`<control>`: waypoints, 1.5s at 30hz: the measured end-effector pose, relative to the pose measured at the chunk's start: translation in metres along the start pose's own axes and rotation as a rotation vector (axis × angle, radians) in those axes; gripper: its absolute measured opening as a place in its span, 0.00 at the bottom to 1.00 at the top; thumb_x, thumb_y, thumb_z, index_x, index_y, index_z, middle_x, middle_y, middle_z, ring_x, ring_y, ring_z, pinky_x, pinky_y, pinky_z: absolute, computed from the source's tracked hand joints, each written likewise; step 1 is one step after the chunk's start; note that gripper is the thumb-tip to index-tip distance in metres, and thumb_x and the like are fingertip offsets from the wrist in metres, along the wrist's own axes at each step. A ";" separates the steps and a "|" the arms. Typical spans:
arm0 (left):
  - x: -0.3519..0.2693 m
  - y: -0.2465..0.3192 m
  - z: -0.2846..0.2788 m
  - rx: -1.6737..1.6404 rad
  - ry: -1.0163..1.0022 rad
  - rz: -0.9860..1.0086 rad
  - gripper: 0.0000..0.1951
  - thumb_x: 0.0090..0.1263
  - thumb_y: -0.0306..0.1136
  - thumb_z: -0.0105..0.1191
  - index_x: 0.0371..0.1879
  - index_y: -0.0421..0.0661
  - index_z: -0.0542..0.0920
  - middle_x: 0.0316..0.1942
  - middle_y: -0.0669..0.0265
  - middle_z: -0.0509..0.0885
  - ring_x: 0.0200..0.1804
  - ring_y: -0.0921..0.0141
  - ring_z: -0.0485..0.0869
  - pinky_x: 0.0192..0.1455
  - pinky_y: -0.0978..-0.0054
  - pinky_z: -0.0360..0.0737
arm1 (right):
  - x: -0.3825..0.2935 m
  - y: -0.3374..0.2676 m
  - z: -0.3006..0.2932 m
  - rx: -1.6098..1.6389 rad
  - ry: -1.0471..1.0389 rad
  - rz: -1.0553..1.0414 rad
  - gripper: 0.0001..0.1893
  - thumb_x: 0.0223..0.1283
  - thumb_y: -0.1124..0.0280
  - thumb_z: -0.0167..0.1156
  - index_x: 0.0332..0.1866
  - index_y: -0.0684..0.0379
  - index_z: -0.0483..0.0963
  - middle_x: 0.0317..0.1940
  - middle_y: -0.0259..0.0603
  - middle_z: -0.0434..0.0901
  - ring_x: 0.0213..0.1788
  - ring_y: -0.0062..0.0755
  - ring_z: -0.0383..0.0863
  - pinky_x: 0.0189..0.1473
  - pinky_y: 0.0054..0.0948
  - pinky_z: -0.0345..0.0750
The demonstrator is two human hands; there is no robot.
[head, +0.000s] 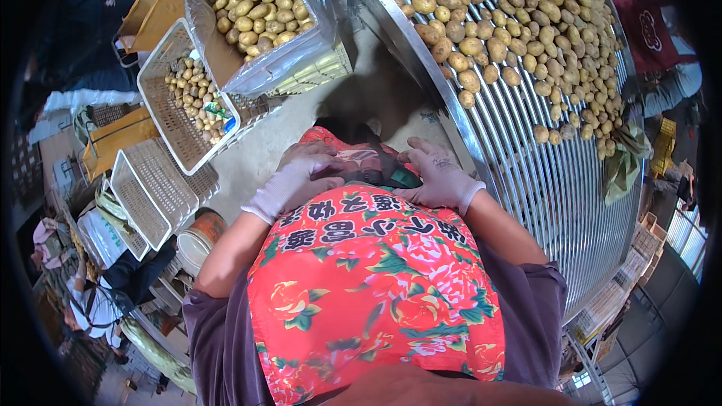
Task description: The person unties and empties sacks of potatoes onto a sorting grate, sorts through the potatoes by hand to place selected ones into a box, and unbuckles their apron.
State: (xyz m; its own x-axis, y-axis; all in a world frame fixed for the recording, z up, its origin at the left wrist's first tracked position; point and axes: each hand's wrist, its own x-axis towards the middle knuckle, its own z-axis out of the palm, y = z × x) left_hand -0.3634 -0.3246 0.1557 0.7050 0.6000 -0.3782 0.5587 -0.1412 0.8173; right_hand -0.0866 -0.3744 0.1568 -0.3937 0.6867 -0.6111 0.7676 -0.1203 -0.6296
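My left hand, in a pale knit work glove with a soiled front, rests against a red floral apron at my waist. Its thumb stands apart from the fingers, and nothing shows in its grip. On the apron's other side lies my right hand, gloved alike, with fingers spread and no object held. Dark printed characters run across the apron between them. Close to my right hand is a sorting table of metal bars, its far part heaped with potatoes.
Ahead on the left, a plastic-lined carton of potatoes sits on a plastic crate. Beside it, a white basket holds small potatoes and wrappers. Stacked baskets and a bucket stand left. People are at both sides.
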 end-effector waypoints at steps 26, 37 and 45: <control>-0.066 -0.040 -0.037 0.713 0.305 0.148 0.10 0.52 0.39 0.58 0.31 0.51 0.85 0.44 0.69 0.82 0.59 0.68 0.73 0.69 0.48 0.55 | 0.116 -0.099 0.045 0.176 -0.140 -0.189 0.21 0.43 0.55 0.69 0.33 0.66 0.78 0.47 0.46 0.78 0.50 0.40 0.76 0.49 0.30 0.72; -0.070 -0.047 -0.028 0.731 0.323 0.071 0.08 0.51 0.39 0.59 0.28 0.52 0.83 0.50 0.73 0.81 0.59 0.68 0.74 0.68 0.48 0.56 | 0.116 -0.089 0.053 -0.027 0.093 -0.436 0.22 0.39 0.48 0.69 0.30 0.58 0.79 0.35 0.40 0.80 0.43 0.37 0.78 0.51 0.33 0.65; -0.050 -0.047 -0.028 0.866 0.421 0.202 0.05 0.56 0.37 0.50 0.31 0.55 0.76 0.33 0.73 0.75 0.43 0.71 0.74 0.63 0.54 0.61 | 0.119 -0.104 0.041 0.073 -0.023 -0.347 0.22 0.42 0.50 0.69 0.29 0.61 0.73 0.24 0.41 0.70 0.28 0.37 0.71 0.33 0.34 0.68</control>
State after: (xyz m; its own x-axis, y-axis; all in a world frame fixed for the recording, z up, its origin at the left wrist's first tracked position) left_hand -0.4377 -0.3261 0.1482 0.7029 0.7090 0.0567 0.6904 -0.6994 0.1850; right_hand -0.2339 -0.3102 0.1298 -0.6368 0.6791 -0.3650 0.5481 0.0658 -0.8338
